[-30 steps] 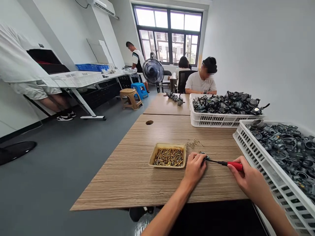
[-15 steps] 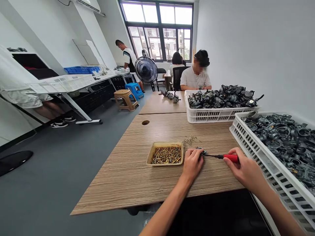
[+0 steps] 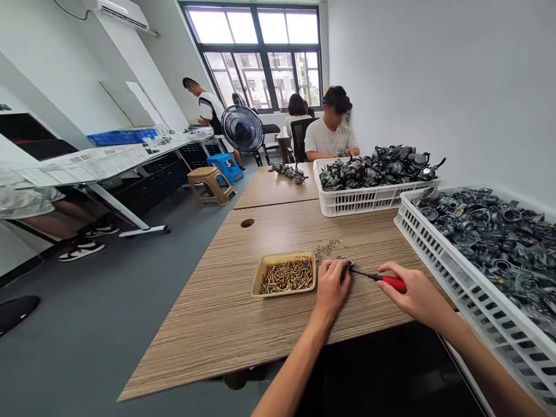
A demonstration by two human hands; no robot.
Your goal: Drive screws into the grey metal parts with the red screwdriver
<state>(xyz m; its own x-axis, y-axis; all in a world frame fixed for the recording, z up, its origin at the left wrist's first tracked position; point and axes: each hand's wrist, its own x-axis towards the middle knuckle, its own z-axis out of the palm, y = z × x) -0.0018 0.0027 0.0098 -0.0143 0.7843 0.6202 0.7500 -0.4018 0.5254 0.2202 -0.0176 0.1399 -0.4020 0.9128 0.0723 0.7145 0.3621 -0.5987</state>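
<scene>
My left hand [image 3: 332,282] is closed on a small grey metal carburetor [image 3: 350,264], pressing it to the tabletop; the fingers cover most of it. My right hand [image 3: 419,292] grips a screwdriver [image 3: 394,282] by its red handle. The dark shaft points left, and its tip meets the carburetor beside my left fingertips. Just left of my left hand is a shallow tan tray [image 3: 256,285] full of small brass jets [image 3: 289,275]. Beyond the hand, a loose little pile of brass jets [image 3: 329,246] lies on the wood.
Two white plastic crates, one at the back [image 3: 347,204] and one at the right [image 3: 460,278], are heaped with carburetors. More carburetors [image 3: 289,172] lie on the far table. A co-worker [image 3: 332,136] sits opposite. The wooden table [image 3: 208,324] has a cable hole.
The view has turned slightly, so everything sits further left. My right hand has changed its hold on the screwdriver handle a little; the tip stays at the carburetor.
</scene>
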